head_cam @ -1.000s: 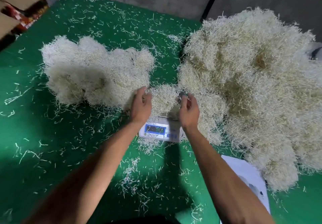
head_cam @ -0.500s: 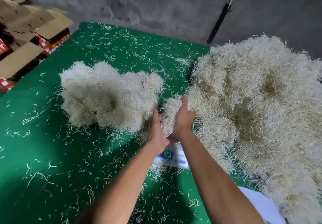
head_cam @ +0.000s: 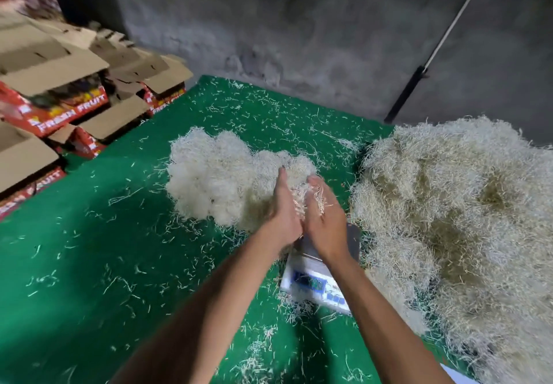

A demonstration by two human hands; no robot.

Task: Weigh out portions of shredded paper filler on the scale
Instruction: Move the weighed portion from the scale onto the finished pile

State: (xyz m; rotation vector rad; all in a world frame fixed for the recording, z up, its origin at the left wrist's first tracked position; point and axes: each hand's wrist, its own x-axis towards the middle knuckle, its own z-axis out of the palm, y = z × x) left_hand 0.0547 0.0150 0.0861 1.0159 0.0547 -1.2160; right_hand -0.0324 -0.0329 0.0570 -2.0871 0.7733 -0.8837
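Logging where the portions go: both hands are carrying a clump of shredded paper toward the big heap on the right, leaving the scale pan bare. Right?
Not quite. The head view shows the left hand and right hand pressing the clump of shredded paper between them at the smaller pile on the left, not the big heap. The scale pan is bare.

Two shredded paper piles (head_cam: pixel 227 183) (head_cam: pixel 457 219); one scale (head_cam: pixel 317 282); two hands (head_cam: pixel 284 216) (head_cam: pixel 324 219)
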